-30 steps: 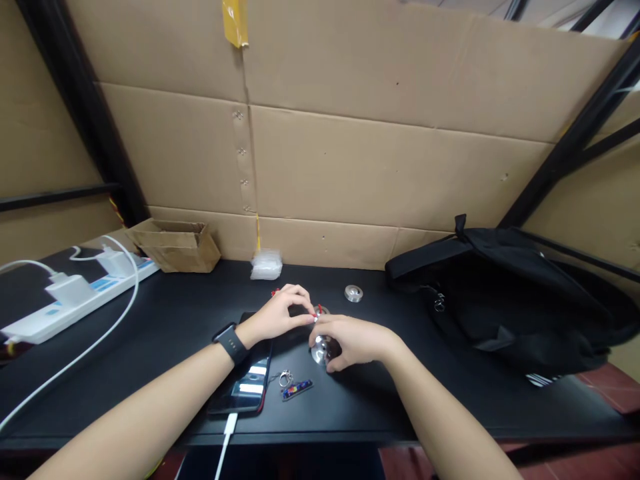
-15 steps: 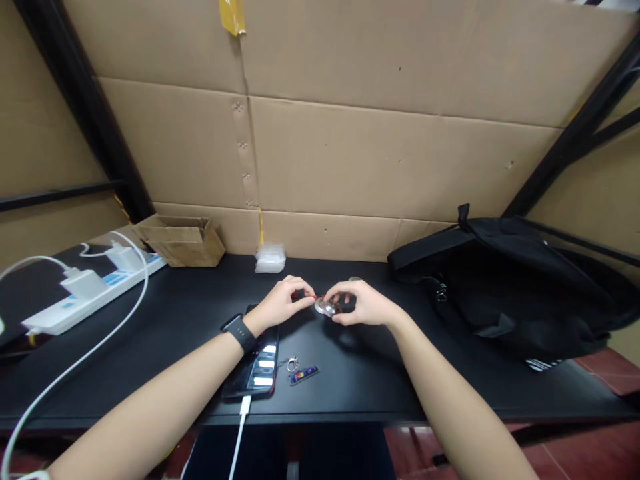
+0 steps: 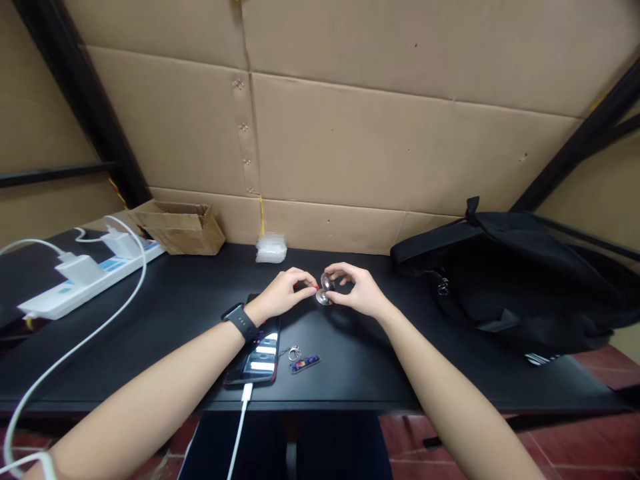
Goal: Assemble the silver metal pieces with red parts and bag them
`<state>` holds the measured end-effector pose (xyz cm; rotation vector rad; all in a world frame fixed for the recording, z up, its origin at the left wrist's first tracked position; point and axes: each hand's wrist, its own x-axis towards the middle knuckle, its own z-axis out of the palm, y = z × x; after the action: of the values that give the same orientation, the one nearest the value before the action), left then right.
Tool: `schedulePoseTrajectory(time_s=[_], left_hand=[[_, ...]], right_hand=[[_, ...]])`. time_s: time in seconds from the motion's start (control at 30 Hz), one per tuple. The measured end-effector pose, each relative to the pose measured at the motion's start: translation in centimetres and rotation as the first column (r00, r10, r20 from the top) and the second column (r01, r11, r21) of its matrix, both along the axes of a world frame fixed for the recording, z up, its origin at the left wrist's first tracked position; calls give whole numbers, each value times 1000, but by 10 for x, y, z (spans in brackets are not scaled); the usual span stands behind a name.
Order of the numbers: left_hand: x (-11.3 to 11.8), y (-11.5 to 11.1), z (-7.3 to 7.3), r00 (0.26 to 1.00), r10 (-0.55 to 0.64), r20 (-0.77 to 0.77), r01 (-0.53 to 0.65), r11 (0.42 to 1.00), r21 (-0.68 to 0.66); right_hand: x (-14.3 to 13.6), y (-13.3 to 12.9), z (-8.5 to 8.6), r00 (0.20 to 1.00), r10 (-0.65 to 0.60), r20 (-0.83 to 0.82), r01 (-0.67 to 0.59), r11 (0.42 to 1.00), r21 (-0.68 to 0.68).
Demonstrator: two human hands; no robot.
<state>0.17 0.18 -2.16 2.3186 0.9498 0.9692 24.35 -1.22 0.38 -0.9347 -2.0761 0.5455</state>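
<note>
Centrally, the right hand grips a tilted metal disc between thumb and fingers, just above a second metal disc. Both discs sit between the hands, over the black tabletop; the left hand pinches a red cord beside them.

phone: partly behind wristwatch | red piece: mostly behind left hand

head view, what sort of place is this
Probably a makeshift workbench or desk booth: a black table stands before cardboard panels and black frame bars, with a white power strip at the left.
</note>
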Motion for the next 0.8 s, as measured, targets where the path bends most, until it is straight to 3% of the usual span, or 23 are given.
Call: schedulePoseTrajectory(time_s=[0.33, 0.53, 0.8], left_hand=[[0, 3, -2, 999, 33, 36, -34, 999, 42], [0, 3, -1, 992, 126, 21, -127, 987, 97], [0, 3, -2, 993, 118, -19, -115, 987, 117]], right_hand=[[-9, -3, -3, 996, 35, -82, -35, 999, 7], [-18, -6, -8, 992, 47, -113, -42, 998, 46], [-23, -7, -12, 993, 60, -98, -57, 998, 35]])
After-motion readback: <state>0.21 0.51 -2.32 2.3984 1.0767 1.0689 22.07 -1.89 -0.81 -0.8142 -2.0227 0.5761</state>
